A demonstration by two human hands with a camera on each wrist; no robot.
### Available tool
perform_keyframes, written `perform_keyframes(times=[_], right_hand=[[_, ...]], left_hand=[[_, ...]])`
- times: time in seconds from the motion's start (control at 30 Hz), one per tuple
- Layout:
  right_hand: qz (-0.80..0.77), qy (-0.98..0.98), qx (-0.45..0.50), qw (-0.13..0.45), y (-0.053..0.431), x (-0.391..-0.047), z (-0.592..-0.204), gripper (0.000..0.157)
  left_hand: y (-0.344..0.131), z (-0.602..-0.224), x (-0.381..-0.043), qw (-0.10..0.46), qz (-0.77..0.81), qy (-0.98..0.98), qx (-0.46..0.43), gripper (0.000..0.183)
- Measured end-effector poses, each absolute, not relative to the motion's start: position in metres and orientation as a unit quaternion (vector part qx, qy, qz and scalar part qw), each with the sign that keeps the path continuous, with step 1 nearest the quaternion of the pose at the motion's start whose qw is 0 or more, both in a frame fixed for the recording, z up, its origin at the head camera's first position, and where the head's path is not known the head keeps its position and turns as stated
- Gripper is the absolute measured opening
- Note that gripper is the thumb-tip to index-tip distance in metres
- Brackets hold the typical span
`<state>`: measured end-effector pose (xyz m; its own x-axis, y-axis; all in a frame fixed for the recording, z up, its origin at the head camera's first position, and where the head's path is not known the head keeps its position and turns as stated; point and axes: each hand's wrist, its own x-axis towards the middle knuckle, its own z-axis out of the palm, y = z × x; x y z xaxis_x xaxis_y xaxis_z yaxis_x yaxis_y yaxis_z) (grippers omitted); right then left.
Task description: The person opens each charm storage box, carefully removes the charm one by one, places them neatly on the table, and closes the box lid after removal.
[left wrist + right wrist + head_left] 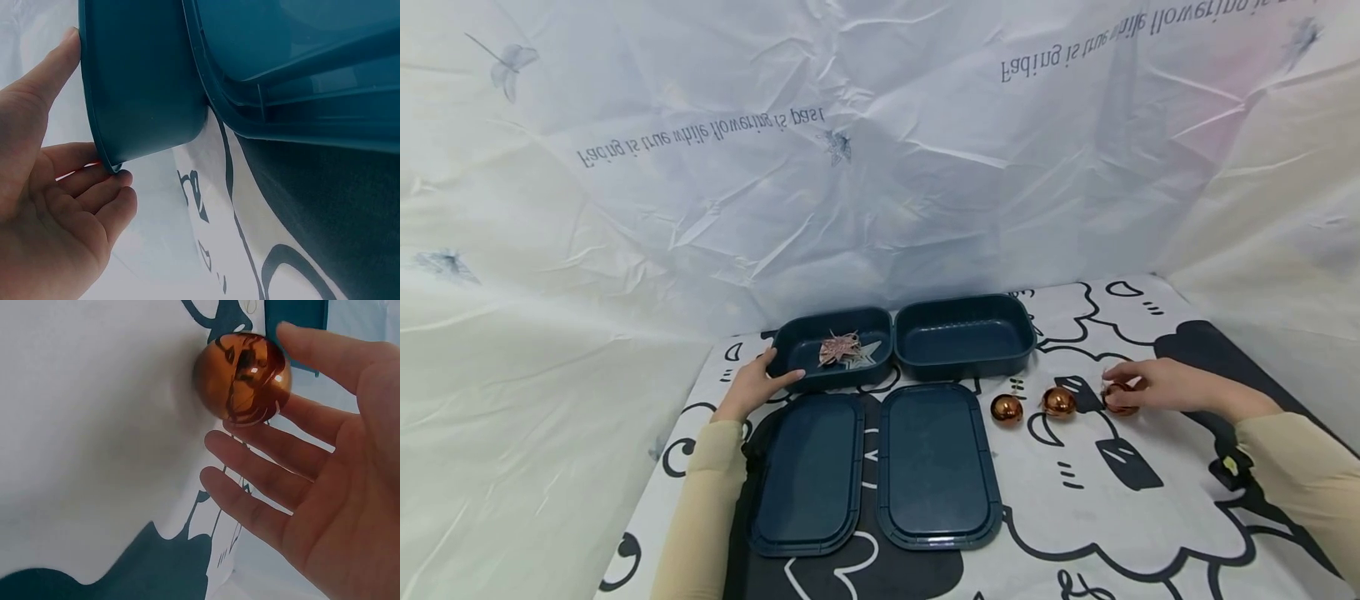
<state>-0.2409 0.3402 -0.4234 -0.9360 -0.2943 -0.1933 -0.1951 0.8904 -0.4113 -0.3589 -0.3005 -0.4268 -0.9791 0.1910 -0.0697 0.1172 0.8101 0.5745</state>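
Observation:
In the head view my left hand [749,390] is at the left end of a dark blue box [820,383], gripping its corner. The left wrist view shows thumb and fingers [94,181] against the rim of that box [140,81]. Inside lie pinkish star-shaped ornaments [838,348] and a pale silvery star [862,357]. On the right, my right hand [1172,387] reaches around a shiny copper ball ornament [1122,400]. Up close, its fingers [262,469] are spread and fairly straight beside the ball [240,378], and the thumb is near it.
A second dark blue box [962,333] stands beside the first. Two dark blue lids, the left [808,475] and the right [938,467], lie in front. Two more copper balls, one nearer the lids [1006,409] and another [1059,403], sit on the patterned cloth [1075,525]. White sheeting hangs behind.

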Motion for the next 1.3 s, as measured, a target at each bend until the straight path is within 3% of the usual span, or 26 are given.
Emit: perform_keyframes(times=[0.13, 0.43, 0.73, 1.3], right_hand=[[-0.199, 0.964, -0.109, 0.137, 0.3387, -0.2394, -0.4249, 0.071], [-0.198, 0.964, -0.123, 0.127, 0.3351, -0.24, -0.4244, 0.062], [-0.193, 0.964, -0.117, 0.14, 0.3335, -0.2425, -0.4255, 0.076], [-0.195, 0.965, -0.12, 0.129, 0.3324, -0.2481, -0.4188, 0.079]], left_hand=[[-0.2996, -0.4268, -0.3592, 0.063, 0.299, 0.948, 0.083, 0.104], [-0.3005, -0.4273, -0.3615, 0.062, 0.295, 0.95, 0.081, 0.105], [-0.3001, -0.4281, -0.3582, 0.06, 0.295, 0.95, 0.083, 0.104], [-0.3006, -0.4269, -0.3591, 0.058, 0.298, 0.949, 0.084, 0.104]])
